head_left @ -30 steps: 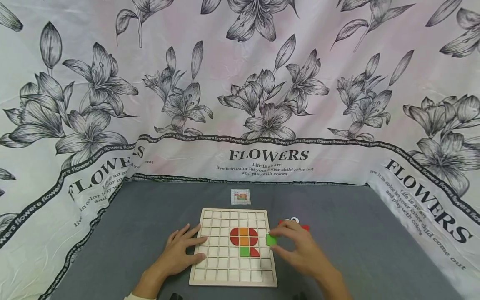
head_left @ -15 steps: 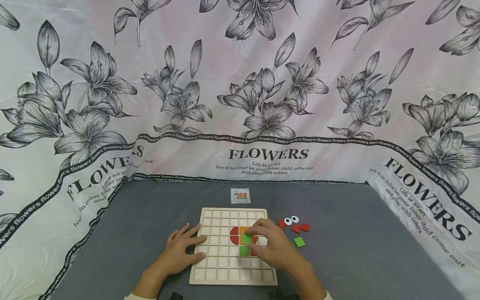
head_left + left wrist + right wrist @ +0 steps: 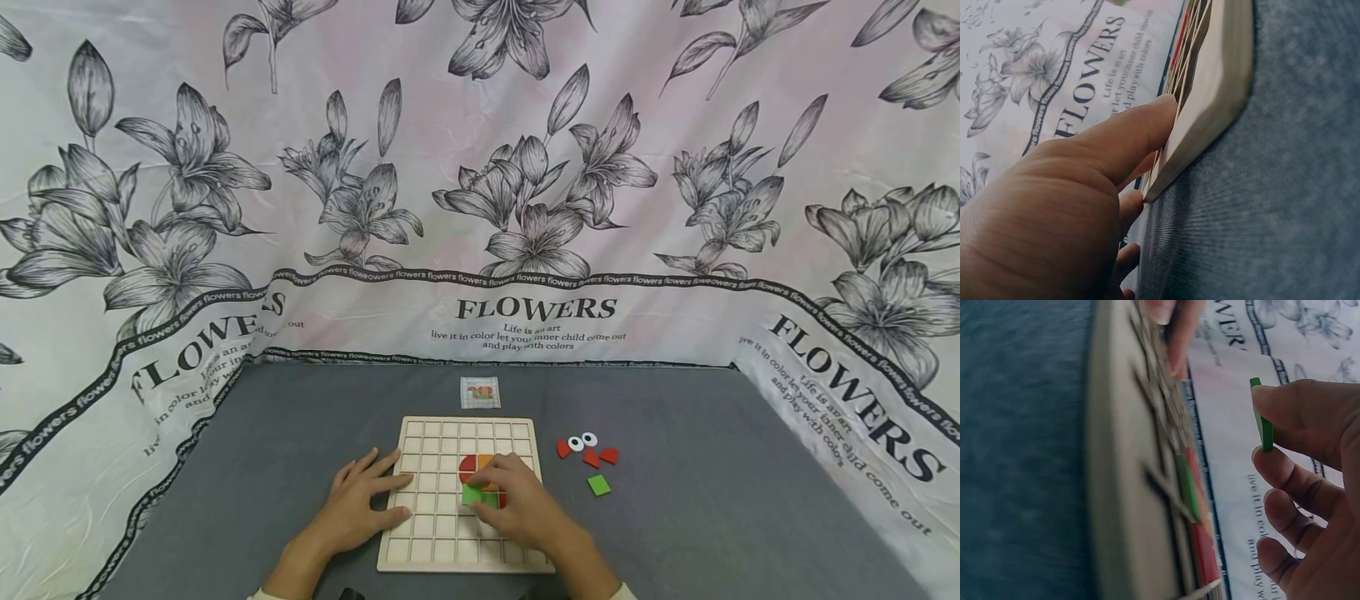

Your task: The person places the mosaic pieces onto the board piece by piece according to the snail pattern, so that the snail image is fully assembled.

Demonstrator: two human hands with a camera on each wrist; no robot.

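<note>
A pale wooden grid board (image 3: 422,550) lies on the grey table. My left hand (image 3: 352,510) rests at its left edge, fingers spread; the left wrist view shows the thumb (image 3: 1141,128) on the rim. Above the board, my right hand (image 3: 528,510) pinches a green square tile (image 3: 471,495) between thumb and fingertips. In the right wrist view that tile (image 3: 1262,415) appears edge-on, apart from the board. Red rounded pieces (image 3: 468,465), an orange tile (image 3: 485,459) and another green tile (image 3: 491,499) sit in the grid, partly hidden by my right hand.
Right of the board lie a loose green square (image 3: 598,485), several red pieces (image 3: 609,456) and two white rings with dark centres (image 3: 575,443). A small printed pattern card (image 3: 480,392) lies behind the board. Flower-printed cloth (image 3: 536,333) surrounds the table.
My right hand has carried the green tile leftward from the board's right edge to over the grid, beside the placed green tile. The left hand stays put.
</note>
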